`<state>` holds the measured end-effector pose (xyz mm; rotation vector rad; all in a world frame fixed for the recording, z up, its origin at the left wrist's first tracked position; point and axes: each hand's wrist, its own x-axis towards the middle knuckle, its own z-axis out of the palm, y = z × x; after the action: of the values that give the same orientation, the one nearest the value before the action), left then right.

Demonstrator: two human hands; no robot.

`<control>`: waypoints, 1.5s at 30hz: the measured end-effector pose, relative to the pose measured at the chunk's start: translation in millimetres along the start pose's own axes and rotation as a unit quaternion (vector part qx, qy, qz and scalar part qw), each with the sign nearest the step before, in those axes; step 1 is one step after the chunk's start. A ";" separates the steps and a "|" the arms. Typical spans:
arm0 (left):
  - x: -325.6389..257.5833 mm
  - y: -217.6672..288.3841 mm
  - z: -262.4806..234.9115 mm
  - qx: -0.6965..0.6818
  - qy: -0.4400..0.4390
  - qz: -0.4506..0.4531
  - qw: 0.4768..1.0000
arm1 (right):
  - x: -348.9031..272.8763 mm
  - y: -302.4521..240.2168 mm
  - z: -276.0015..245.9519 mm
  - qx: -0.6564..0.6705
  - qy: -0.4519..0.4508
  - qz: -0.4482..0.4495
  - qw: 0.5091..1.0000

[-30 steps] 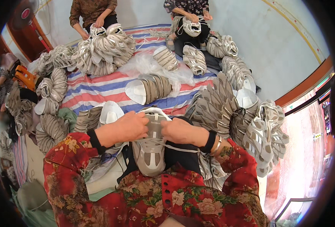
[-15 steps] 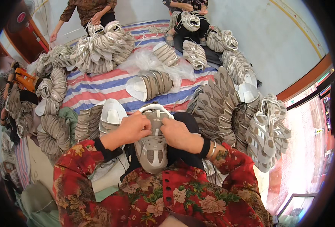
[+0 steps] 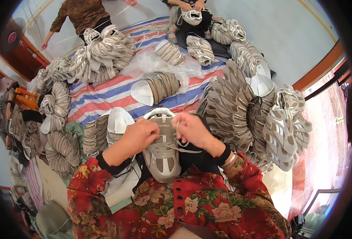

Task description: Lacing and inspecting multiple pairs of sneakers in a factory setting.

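A grey-beige shoe upper lies in my lap, toe toward me, its tongue and white-rimmed collar pointing away. My left hand is closed with curled fingers at its left eyelet edge, gripping the upper there. Just right of the tongue, my right hand is raised a little, with fingers pinched and slightly blurred around a lace. A pale shoelace crosses the front of the upper and trails out to the right below that hand.
Nested shoe uppers lie on the striped sheet ahead. Big coils of uppers stand to my right, others to my left. Clear plastic lies farther off. Two people work beyond the sheet, others at far left.
My right hand has lifted off the upper's right edge and moved right, drawing out a lace. My left hand stays at the left edge. The far-left person's arm has swung outward.
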<state>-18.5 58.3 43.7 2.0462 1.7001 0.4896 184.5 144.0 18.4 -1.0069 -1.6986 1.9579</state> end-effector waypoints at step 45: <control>15.8 30.0 50.2 0.321 0.007 0.149 0.935 | -1.1 3.5 -15.6 -0.019 0.104 -0.126 0.986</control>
<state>35.8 64.1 17.3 2.7882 1.7131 0.0194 196.9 153.5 15.0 -0.9224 -1.6603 1.6080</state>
